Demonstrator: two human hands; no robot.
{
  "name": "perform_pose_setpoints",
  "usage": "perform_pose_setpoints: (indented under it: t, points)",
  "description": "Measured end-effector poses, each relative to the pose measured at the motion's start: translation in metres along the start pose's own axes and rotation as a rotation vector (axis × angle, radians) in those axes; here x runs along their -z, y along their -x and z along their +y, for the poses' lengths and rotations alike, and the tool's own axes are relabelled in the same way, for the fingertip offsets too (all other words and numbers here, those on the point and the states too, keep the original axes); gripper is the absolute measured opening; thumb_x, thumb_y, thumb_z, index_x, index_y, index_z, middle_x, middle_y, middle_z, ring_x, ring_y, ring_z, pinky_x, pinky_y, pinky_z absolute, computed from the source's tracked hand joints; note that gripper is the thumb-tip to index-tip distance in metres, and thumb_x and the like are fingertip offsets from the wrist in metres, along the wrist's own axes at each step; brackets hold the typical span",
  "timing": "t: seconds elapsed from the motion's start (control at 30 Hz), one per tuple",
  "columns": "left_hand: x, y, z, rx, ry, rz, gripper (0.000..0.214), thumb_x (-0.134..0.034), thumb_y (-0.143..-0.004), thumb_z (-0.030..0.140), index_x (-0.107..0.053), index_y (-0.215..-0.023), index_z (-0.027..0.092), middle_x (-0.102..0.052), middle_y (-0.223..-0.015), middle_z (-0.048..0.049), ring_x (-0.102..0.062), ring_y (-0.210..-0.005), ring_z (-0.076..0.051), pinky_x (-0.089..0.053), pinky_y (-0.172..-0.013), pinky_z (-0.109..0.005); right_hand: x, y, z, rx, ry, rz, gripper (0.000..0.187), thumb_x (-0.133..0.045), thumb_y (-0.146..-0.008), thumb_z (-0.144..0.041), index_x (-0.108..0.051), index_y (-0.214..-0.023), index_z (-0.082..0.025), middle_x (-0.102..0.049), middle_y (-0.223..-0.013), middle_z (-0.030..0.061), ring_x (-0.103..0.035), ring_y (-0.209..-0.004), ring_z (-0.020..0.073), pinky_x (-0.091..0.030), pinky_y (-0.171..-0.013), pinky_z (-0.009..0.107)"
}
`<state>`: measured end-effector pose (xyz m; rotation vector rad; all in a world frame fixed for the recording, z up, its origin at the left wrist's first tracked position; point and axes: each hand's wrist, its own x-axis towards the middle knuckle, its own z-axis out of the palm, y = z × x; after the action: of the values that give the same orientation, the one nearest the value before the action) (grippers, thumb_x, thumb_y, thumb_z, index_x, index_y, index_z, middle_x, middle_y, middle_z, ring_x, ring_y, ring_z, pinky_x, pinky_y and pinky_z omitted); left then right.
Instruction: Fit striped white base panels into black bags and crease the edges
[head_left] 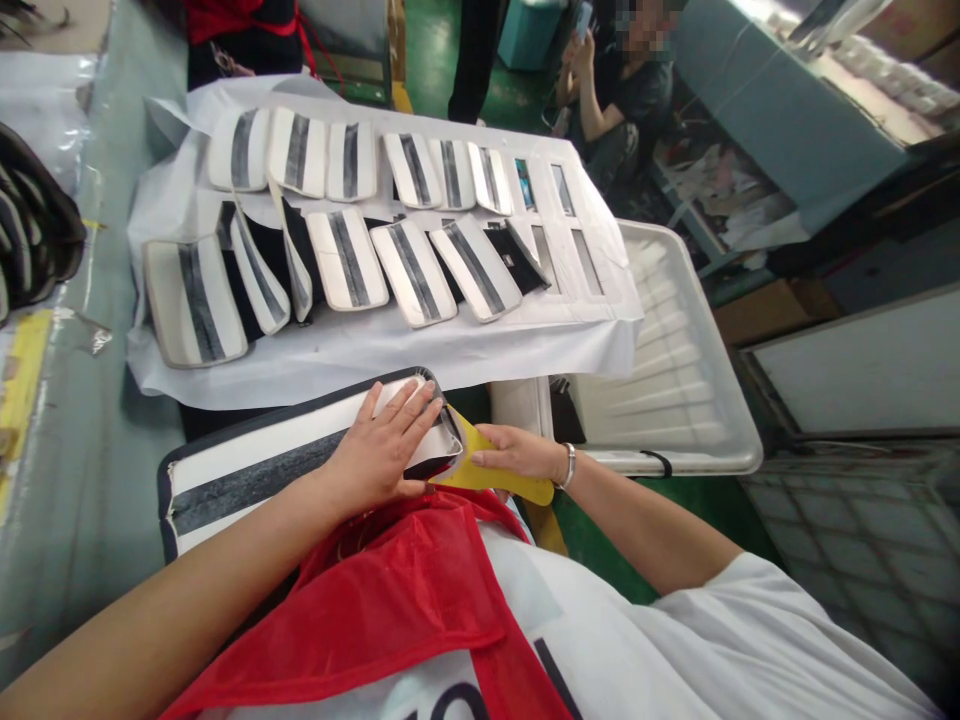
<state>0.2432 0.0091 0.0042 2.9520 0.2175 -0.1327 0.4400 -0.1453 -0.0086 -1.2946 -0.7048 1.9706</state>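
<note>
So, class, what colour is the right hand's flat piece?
The flat piece is yellow; see the head view.

Well to the left of the left hand (397,440), a strip of yellow (24,390) is seen along the grey-green bench (90,450), and far ahead a person in red (240,20) is partly shown. Beyond the right hand (521,452) and to its right, a large whitish tub (660,340) is placed. Farther ahead, a phone (583,20) is held up by a person in dark clothing (641,95), flanked by a teal bin (527,38) and a blue-grey counter (780,120).
</note>
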Motion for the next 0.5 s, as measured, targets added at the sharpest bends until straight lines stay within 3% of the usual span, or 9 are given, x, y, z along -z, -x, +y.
perform_pose_setpoints:
  t: [0.1,0.23,0.3,0.4,0.5]
  points:
    - [0.002,-0.009,0.003,-0.081,0.027,0.007,0.088,-0.053,-0.075,0.061,-0.027,-0.144,0.014,-0.021,-0.151,-0.0135,-0.014,-0.14,-0.032,0.004,-0.111,-0.055,0.011,0.003,0.021,0.081,-0.206,0.04,0.045,-0.069,-0.075,-0.04,-0.05,-0.109,-0.016,-0.063,-0.077,0.0004,-0.057,-0.049,0.0101,-0.046,-0.04,0.019]
    - [0.003,-0.02,0.004,-0.14,0.078,-0.055,0.079,-0.048,-0.079,0.061,-0.032,-0.142,0.016,-0.029,-0.149,-0.0134,-0.022,-0.138,-0.03,0.003,-0.112,-0.053,0.017,-0.01,0.056,0.223,-0.636,0.388,0.028,-0.067,-0.075,-0.034,-0.053,-0.092,-0.017,-0.059,-0.068,-0.0033,-0.05,-0.046,0.0057,-0.042,-0.042,0.015]
    - [0.004,-0.021,0.001,-0.148,0.083,-0.081,0.08,-0.048,-0.079,0.062,-0.03,-0.143,0.017,-0.025,-0.15,-0.0126,-0.021,-0.139,-0.029,0.003,-0.112,-0.052,0.013,-0.025,0.068,0.21,-0.742,0.475,0.017,-0.061,-0.079,-0.029,-0.052,-0.087,-0.017,-0.061,-0.073,-0.002,-0.053,-0.052,0.0059,-0.046,-0.049,0.015]
    - [0.005,-0.017,-0.006,-0.191,0.093,-0.094,0.084,-0.047,-0.078,0.065,-0.028,-0.144,0.016,-0.025,-0.15,-0.0131,-0.021,-0.139,-0.029,0.001,-0.113,-0.05,0.005,-0.048,0.077,0.159,-0.745,0.453,0.01,-0.053,-0.083,-0.024,-0.054,-0.087,-0.016,-0.064,-0.08,0.0019,-0.059,-0.061,0.0087,-0.049,-0.056,0.018]
    - [0.005,-0.013,-0.01,-0.228,0.099,-0.058,0.081,-0.044,-0.08,0.064,-0.031,-0.142,0.014,-0.029,-0.148,-0.0147,-0.026,-0.137,-0.029,-0.005,-0.114,-0.048,0.001,-0.068,0.081,0.103,-0.701,0.413,0.013,-0.05,-0.086,-0.025,-0.055,-0.085,-0.014,-0.062,-0.068,0.0015,-0.058,-0.055,0.0103,-0.048,-0.052,0.02]
